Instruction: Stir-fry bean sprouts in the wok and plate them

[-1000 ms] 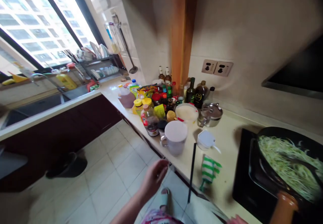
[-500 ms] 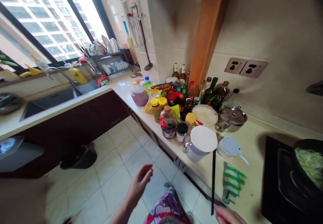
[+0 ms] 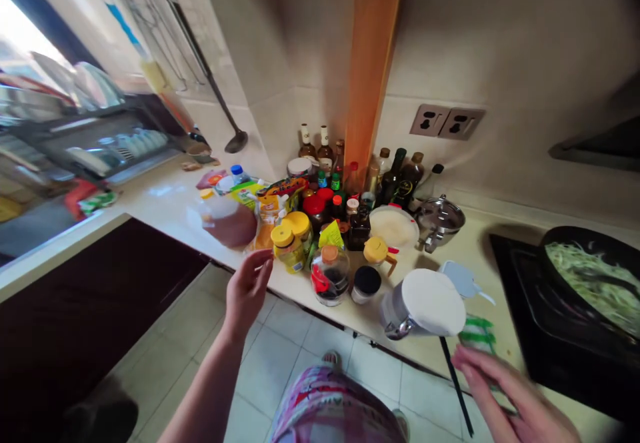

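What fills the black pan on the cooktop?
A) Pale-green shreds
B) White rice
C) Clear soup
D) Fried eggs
A. Pale-green shreds lie heaped in the black pan on the cooktop.

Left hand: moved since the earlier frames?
Yes: the left hand has moved in from over the floor tiles to the front edge of the counter, just short of the yellow-lidded jar.
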Action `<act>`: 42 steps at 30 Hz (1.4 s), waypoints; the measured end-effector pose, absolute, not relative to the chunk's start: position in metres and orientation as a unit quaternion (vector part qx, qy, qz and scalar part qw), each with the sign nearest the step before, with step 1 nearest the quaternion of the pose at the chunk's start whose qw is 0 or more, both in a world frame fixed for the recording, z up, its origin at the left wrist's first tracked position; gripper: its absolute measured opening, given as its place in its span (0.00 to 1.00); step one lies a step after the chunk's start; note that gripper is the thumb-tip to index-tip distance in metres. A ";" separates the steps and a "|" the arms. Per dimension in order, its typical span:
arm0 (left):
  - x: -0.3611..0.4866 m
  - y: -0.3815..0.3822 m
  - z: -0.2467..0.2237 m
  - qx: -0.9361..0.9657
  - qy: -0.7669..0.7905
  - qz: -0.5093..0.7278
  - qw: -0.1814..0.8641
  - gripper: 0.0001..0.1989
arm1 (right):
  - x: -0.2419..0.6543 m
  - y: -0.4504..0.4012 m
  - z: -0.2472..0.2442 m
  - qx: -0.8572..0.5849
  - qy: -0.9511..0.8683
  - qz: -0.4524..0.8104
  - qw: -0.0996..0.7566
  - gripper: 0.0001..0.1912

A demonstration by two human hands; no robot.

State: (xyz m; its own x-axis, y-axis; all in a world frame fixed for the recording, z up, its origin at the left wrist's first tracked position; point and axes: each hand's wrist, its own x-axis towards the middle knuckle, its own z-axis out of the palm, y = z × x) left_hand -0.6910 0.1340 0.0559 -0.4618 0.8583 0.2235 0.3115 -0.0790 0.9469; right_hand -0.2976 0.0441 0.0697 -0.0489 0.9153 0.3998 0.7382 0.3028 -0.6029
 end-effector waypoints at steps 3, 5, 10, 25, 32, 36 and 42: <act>-0.702 0.137 0.038 0.455 0.633 0.562 0.276 0.18 | -0.320 0.080 0.105 -0.518 -0.778 0.064 0.348 0.10; -0.698 0.135 0.019 0.486 0.617 0.535 0.311 0.21 | -0.336 0.103 0.118 -0.509 -0.798 0.060 0.317 0.10; -0.649 0.131 -0.035 0.631 0.567 0.418 0.325 0.44 | -0.378 0.155 0.125 -0.506 -0.838 0.118 0.166 0.14; -0.647 0.154 -0.061 0.678 0.584 0.386 0.223 0.29 | -0.457 0.209 0.071 -0.515 -0.807 0.111 -0.265 0.35; -0.649 0.109 -0.042 0.683 0.566 0.429 0.168 0.23 | -0.448 0.203 0.109 -0.498 -0.828 0.131 -0.222 0.29; -0.641 0.104 0.003 0.748 0.466 0.416 0.223 0.34 | -0.439 0.170 0.177 -0.469 -0.863 0.144 -0.117 0.26; -0.610 0.106 0.058 0.720 0.317 0.274 0.554 0.45 | -0.401 0.125 0.228 -0.478 -0.807 0.346 -0.037 0.30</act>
State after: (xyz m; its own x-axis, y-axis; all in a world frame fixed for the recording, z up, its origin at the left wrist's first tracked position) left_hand -0.6098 0.1059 0.0582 0.6487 0.7598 0.0435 0.1527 -0.1859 0.9706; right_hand -0.4011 0.1245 0.2278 -0.5410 0.7449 -0.3904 0.7964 0.3046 -0.5224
